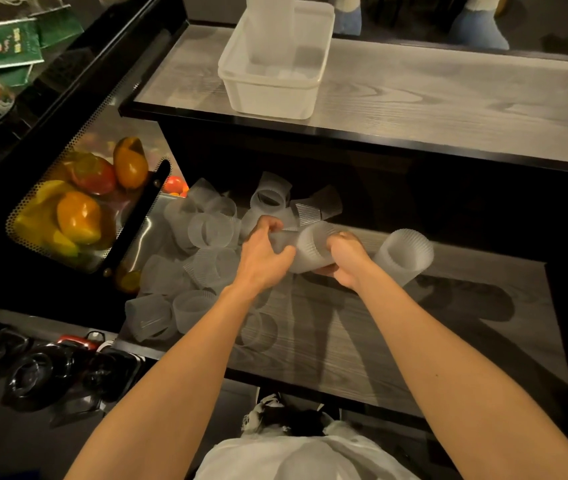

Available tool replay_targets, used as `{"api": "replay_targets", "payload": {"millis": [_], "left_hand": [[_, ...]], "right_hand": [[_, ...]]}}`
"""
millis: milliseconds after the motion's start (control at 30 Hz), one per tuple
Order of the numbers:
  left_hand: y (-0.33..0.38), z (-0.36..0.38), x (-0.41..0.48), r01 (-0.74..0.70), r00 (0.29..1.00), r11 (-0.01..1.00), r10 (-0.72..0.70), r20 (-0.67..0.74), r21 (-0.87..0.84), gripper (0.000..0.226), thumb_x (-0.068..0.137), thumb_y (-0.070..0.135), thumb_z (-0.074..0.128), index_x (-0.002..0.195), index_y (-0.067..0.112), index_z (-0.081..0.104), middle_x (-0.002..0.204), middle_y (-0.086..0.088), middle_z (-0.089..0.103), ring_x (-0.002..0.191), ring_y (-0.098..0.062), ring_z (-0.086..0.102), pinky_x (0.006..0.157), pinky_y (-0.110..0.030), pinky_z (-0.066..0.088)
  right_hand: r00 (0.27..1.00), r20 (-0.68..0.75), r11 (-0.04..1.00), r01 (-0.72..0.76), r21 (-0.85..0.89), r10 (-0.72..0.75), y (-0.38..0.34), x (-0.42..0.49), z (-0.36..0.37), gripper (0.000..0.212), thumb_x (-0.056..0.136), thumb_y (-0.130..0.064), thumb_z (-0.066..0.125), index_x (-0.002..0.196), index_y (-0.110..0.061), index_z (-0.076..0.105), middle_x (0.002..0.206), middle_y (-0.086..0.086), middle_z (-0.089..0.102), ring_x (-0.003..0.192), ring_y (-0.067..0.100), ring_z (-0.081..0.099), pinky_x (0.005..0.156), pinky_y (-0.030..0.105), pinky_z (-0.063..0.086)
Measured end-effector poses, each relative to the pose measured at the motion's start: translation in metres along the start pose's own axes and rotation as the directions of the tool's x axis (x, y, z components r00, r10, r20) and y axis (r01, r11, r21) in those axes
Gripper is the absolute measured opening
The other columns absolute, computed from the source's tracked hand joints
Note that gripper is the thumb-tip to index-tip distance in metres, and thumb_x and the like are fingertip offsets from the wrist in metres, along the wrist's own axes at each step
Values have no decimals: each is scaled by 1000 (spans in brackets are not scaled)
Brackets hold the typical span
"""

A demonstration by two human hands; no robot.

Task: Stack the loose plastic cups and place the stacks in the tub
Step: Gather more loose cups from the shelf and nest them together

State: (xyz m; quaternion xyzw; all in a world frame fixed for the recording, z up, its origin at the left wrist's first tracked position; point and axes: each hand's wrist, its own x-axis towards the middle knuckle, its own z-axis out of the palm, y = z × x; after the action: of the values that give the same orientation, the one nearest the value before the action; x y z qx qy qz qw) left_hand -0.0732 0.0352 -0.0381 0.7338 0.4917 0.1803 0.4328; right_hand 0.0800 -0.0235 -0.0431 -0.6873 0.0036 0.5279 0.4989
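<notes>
We see both grips meet over the lower grey wood-grain bench (362,341). Between them, held level, is a short stack of translucent ribbed plastic cups (310,249). The left grip (263,256) is curled round the stack's left end, thumb near us and fingers over the top. The right grip (346,259) is closed round the right end, with its fingers wrapped under it.

The loose translucent ribbed cups (206,233) crowd the left part of this bench. They lie on their sides and at odd angles, from the near-left corner back into the shadow under the upper tier. One clear cup (258,332) sits just beside the left forearm. A second, longer stack of the same cups (404,254) lies on its side just right of the right grip, apart from it.

From the hands towards us, bare wood runs to the bench's black front edge. More bare wood, with shadows across it, runs to the right past the lying stack.

The white rectangular plastic tub (268,95) stands on the upper grey wood-grain bench (431,95). Its near wall is close to that bench's black front edge. A tall stack of cups (268,26) stands upright inside the tub, towards its left side. To the right of the tub, the upper bench shows open wood.

To the left, touching the pile of cups, is a perforated metal basket (38,188) holding orange, red and yellow fruit (80,216). Below it, at a lower level, sit black plastic trays (33,372).
</notes>
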Motion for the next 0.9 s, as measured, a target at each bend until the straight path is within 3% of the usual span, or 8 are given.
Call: {"api": "replay_targets", "payload": {"millis": [67, 167, 267, 400, 567, 733, 833, 900], "left_hand": [[5, 2, 1, 45, 999, 997, -45, -9, -66, 44, 87, 27, 67, 129, 25, 55, 128, 13, 56, 113, -8, 52, 89, -26, 41], [6, 3, 0, 89, 996, 981, -91, -3, -171, 49, 87, 33, 71, 133, 26, 57, 127, 13, 57, 116, -11, 55, 93, -31, 49], [5, 6, -1, 114, 993, 966, -113, 21, -231, 54, 88, 49, 73, 133, 25, 58, 128, 9, 57, 115, -11, 56, 89, -32, 53], [12, 9, 0, 211, 976, 900, -215, 32, -382, 51, 80, 72, 60, 109, 30, 66, 112, 4, 66, 108, -21, 63, 92, -49, 58], [12, 13, 4, 267, 961, 865, -272, 51, -425, 32, 94, 55, 59, 113, 31, 62, 115, 3, 63, 101, -15, 62, 81, -39, 60], [17, 14, 8, 420, 897, 774, -432, 88, -473, 28, 105, 27, 43, 126, 28, 62, 112, 0, 58, 79, -14, 48, 64, -25, 44], [23, 12, 10, 502, 852, 705, -504, 143, -502, 29, 104, 27, 44, 120, 25, 69, 101, -2, 61, 66, -13, 43, 47, -23, 35], [26, 12, 10, 534, 835, 678, -518, 187, -505, 26, 103, 34, 49, 117, 22, 67, 99, -4, 61, 68, -14, 47, 46, -24, 34]], "right_hand": [[999, -13, 999, 29, -39, -30, 1, -2, 2, 32, 107, -19, 44, 138, -15, 49, 126, 15, 62, 96, 29, 66, 73, 45, 61], [996, -5, 991, 87, -105, -88, 3, -5, 3, 30, 107, -20, 42, 134, -21, 52, 129, 11, 60, 101, 27, 62, 86, 46, 59], [978, -14, 948, 200, -249, -210, 1, -12, 4, 23, 107, -21, 37, 122, -30, 53, 126, 7, 55, 107, 29, 57, 87, 48, 58], [932, 11, 897, 352, -267, -363, -1, -13, 5, 29, 108, -18, 36, 127, -22, 58, 119, 2, 58, 105, 19, 54, 94, 44, 51], [919, 7, 899, 387, -206, -394, -3, -21, 0, 32, 104, -11, 39, 105, -26, 67, 109, -3, 61, 109, 22, 55, 96, 46, 50], [935, 80, 924, 354, -144, -345, -6, -30, -3, 34, 102, -13, 43, 117, -25, 72, 125, 1, 60, 118, 25, 53, 94, 47, 52], [925, 94, 917, 378, -129, -368, -8, -35, -4, 31, 102, -15, 46, 119, -22, 71, 121, -3, 61, 115, 21, 53, 94, 46, 51], [919, 104, 911, 391, -132, -379, -9, -39, -5, 30, 102, -15, 46, 119, -21, 70, 121, -1, 60, 113, 22, 52, 91, 45, 51]]}}
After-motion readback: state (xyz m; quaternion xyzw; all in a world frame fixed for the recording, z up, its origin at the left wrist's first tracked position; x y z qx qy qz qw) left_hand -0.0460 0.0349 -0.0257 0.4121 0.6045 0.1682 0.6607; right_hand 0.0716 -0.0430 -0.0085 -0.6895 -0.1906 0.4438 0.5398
